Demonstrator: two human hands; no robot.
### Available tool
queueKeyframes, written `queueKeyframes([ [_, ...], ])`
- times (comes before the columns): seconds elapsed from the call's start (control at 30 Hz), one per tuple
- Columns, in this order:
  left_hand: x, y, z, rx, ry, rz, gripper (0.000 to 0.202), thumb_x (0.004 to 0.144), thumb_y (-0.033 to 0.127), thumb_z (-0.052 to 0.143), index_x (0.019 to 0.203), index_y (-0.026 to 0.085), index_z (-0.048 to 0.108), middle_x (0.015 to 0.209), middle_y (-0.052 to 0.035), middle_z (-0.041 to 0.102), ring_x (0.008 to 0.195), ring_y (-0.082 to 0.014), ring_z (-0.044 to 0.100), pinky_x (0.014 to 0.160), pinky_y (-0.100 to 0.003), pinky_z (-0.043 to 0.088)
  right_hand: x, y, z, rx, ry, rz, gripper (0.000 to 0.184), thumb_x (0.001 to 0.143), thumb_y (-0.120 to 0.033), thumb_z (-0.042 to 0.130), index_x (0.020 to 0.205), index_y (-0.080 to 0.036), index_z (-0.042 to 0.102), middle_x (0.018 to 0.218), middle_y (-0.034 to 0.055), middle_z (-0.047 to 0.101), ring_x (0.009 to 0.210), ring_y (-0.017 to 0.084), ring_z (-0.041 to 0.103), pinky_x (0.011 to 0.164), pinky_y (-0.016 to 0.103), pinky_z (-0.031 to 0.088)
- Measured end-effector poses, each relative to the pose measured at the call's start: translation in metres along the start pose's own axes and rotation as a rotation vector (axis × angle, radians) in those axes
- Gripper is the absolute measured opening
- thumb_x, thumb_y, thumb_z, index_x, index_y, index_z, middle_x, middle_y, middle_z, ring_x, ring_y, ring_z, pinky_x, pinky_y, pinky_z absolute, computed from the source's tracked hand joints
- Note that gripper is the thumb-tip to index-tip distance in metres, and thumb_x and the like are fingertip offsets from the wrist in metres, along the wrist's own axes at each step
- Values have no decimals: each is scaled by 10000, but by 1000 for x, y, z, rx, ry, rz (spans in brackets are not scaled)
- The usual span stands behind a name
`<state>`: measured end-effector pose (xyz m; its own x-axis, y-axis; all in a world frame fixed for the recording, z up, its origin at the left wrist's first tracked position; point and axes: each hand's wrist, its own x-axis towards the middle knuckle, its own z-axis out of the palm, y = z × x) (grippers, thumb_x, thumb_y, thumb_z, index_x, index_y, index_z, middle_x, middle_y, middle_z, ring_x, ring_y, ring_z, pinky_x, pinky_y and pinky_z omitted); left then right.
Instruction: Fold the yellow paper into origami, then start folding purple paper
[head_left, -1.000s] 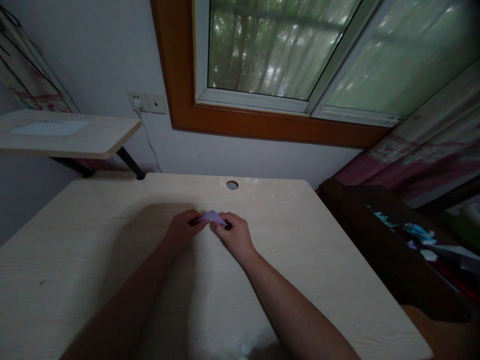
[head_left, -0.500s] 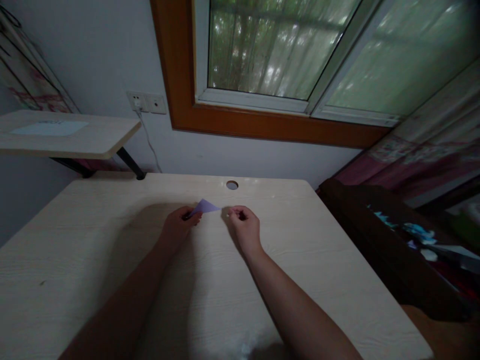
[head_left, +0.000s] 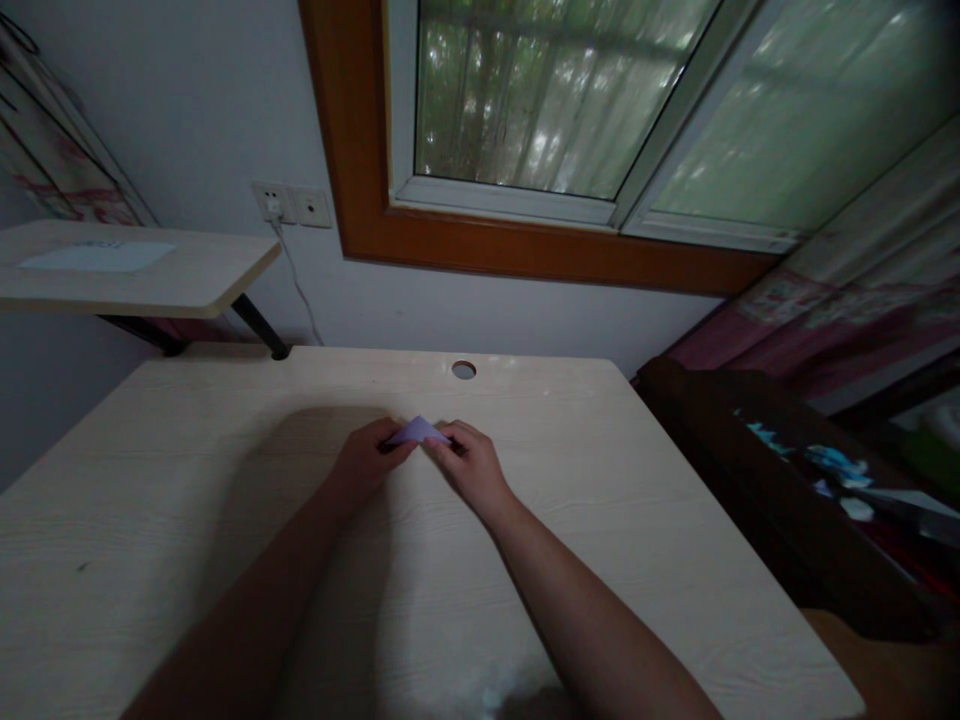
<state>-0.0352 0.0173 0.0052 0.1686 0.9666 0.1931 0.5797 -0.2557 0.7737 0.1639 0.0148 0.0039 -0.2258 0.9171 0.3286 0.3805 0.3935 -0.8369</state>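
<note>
A person's left hand (head_left: 366, 455) and right hand (head_left: 474, 465) pinch a purple paper triangle (head_left: 418, 429) by its two side corners, thumbs on the near side. The paper sits between the two grips, its peak pointing away from the person, over a pale wood-grain desk (head_left: 600, 470), nearer than the round cable hole (head_left: 464, 371). Whether it touches the desktop cannot be told.

Nothing can be read for certain. A pale sheet (head_left: 90, 260) on the shelf (head_left: 187, 285) bears a short row of dark marks near its far edge, too small and blurred to make out as letters or numbers.
</note>
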Motion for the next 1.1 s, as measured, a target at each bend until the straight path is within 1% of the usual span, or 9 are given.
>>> queueKeyframes([
  [0.2,-1,1,2,59,10,41,233,812,379,598,692,182,561,651,32,514,614,-126,466,595,-244,333,0,-1,1,-1,-40,-44,177,914,-346,596,875,-216,710,788,20,641,725,154,572,675,257,420],
  [0.27,-1,0,2,59,9,34,235,812,384,602,699,180,571,656,30,522,621,-127,474,598,-243,339,0,-1,1,-12,-33,-46,180,917,-345,594,871,-214,709,775,18,631,720,152,568,674,256,418],
  [0.37,0,-1,0,38,2,-12,235,806,396,613,723,176,617,676,21,577,632,-130,507,607,-242,358,0,1,2,-30,-8,-32,204,920,-362,589,853,-208,707,750,16,615,709,152,560,666,254,416],
  [0.5,0,-3,-3,-105,4,-119,238,784,411,646,778,175,680,717,2,659,676,-154,585,630,-246,407,0,2,2,-20,61,-8,211,920,-357,584,839,-203,703,750,12,610,696,149,553,653,253,406],
  [0.6,0,-2,-4,-244,23,-184,267,763,436,679,791,171,694,727,-13,689,696,-169,624,659,-257,445,0,2,2,-12,100,19,200,911,-352,593,826,-205,699,745,5,609,690,149,552,650,256,397],
  [0.7,1,0,-6,-321,49,-212,258,756,426,692,777,169,697,706,-15,689,683,-165,630,680,-261,462,0,1,2,4,122,47,207,906,-360,592,819,-206,700,737,1,609,687,150,551,652,257,394],
  [0.83,1,2,-9,-368,89,-238,241,753,402,699,774,162,705,706,-20,689,686,-162,629,699,-265,469,1,3,1,27,160,86,232,900,-380,584,811,-202,704,729,2,609,698,156,555,654,258,395],
  [1.0,2,-2,-12,-403,229,-266,262,772,412,685,820,155,710,753,-34,695,720,-164,625,723,-272,478,2,9,1,76,227,151,275,891,-425,573,827,-193,706,719,6,610,692,165,548,643,262,404],
  [1.1,3,-4,-9,-429,268,-221,279,798,417,660,892,155,683,785,-32,675,724,-158,618,726,-276,489,2,8,1,70,219,145,282,891,-433,572,813,-196,704,717,7,610,694,167,548,639,262,403],
])
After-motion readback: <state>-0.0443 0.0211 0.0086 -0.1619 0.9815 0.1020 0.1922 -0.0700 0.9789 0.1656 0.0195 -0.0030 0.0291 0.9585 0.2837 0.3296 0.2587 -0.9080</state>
